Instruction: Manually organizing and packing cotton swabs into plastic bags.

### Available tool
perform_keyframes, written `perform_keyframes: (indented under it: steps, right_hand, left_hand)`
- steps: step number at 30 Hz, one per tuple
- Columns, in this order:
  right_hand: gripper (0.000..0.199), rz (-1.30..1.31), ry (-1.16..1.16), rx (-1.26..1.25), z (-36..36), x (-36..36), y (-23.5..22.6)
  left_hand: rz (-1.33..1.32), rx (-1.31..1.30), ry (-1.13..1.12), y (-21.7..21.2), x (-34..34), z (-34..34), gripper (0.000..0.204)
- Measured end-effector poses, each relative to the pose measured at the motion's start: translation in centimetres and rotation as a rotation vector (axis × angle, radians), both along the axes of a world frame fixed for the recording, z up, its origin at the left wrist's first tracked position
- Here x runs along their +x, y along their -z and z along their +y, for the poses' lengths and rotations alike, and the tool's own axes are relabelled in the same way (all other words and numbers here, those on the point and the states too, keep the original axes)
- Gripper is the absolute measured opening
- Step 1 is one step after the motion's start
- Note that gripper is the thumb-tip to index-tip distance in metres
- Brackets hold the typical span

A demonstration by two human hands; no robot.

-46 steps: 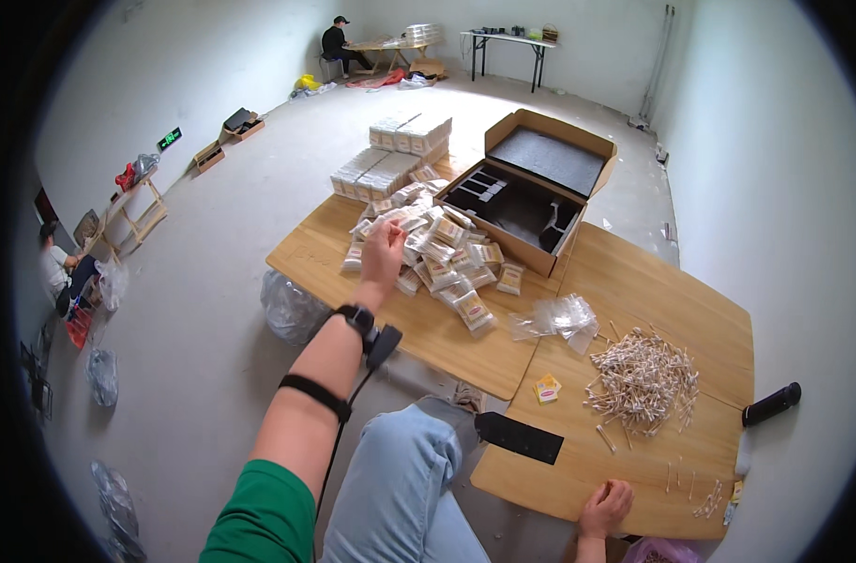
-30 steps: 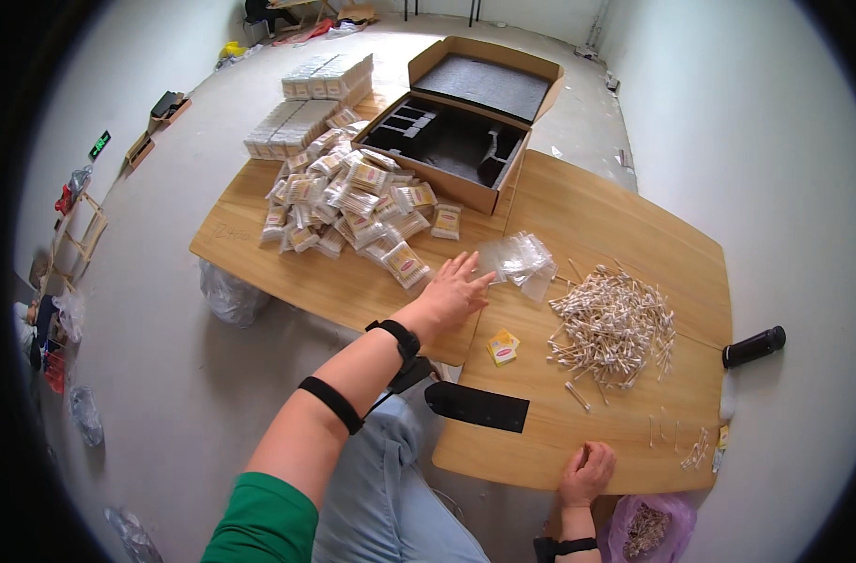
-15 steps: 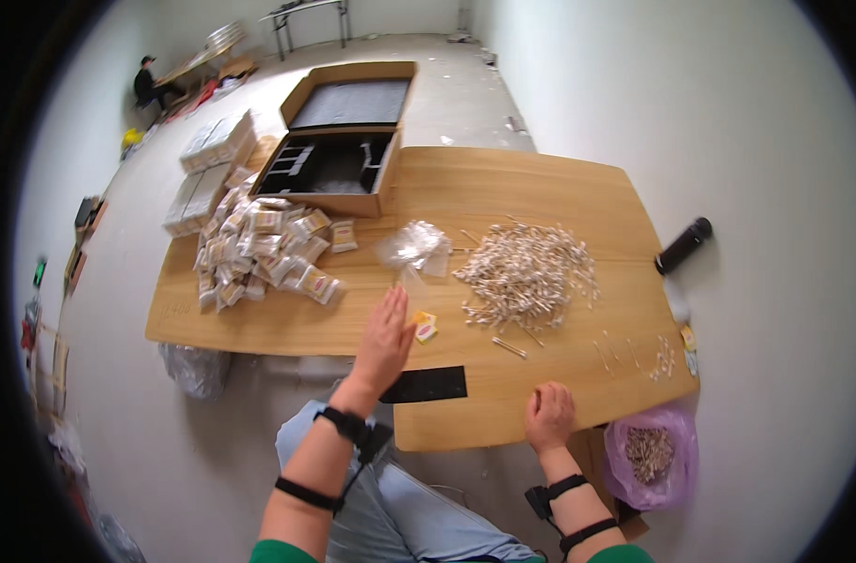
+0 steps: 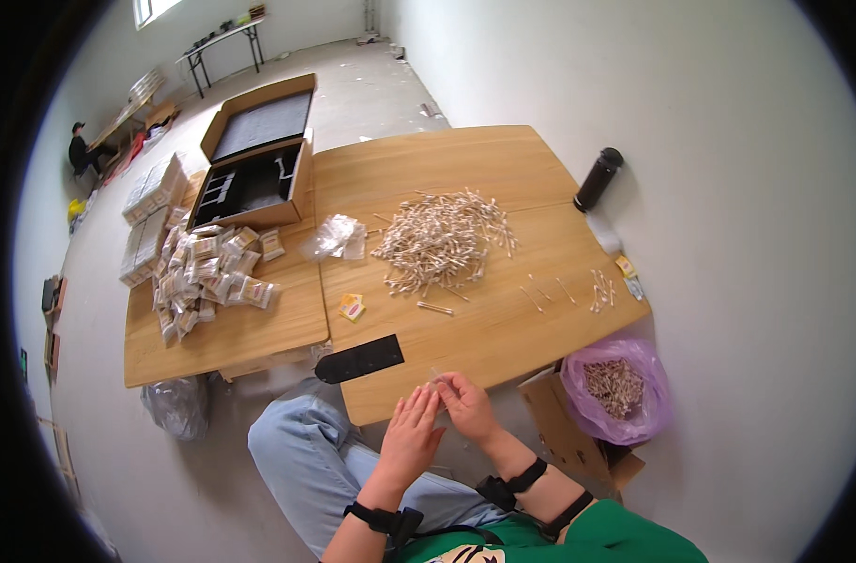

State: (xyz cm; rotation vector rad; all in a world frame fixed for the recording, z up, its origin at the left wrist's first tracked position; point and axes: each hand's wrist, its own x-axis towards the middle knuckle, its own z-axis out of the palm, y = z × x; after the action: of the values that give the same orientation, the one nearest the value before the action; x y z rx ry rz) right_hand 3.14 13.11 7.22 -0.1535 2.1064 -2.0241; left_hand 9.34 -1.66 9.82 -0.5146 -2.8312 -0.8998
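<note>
Both my hands meet just over the table's front edge. My left hand (image 4: 411, 439) has its fingers stretched out, their tips against my right hand. The fingers of my right hand (image 4: 467, 408) are closed in a pinch on what looks like a small clear plastic bag (image 4: 437, 377), mostly hidden by the fingers. Beyond them lies a black strip (image 4: 362, 359) on the wooden table (image 4: 503, 333). A yellow and white card (image 4: 352, 307) rests near the strip. Farther off are a heap of cotton swabs (image 4: 442, 239) and some clear plastic bags (image 4: 339, 236).
Filled swab packets (image 4: 207, 267) are piled at the left beside an open cardboard box (image 4: 301, 183). A black bottle (image 4: 598, 178) stands by the right edge. Several loose swabs (image 4: 601, 291) lie at the right. Below hangs a purple bag (image 4: 658, 394) of swabs.
My left hand has drawn back from near the plastic bags to the table's front edge. My right hand has come left to meet it. The view has shifted to the right.
</note>
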Motion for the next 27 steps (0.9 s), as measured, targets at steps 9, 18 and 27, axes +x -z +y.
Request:
perform_keyframes:
  steps: [9,18,27]
  right_hand:
    - [0.014,-0.101,-0.396,-0.069,1.3,3.1,-4.0]
    - [0.016,-0.244,-0.444,-0.082,1.9,3.7,-4.7]
    - [0.024,-0.414,-0.511,-0.232,2.8,3.2,-4.6]
  left_hand:
    - [-0.075,0.598,-0.322,-1.4,1.2,-1.1,0.009]
    - [-0.601,1.114,-0.354,0.0,3.2,-1.3,0.009]
    - [-0.814,1.398,-0.096,-1.4,3.6,-2.5,0.01]
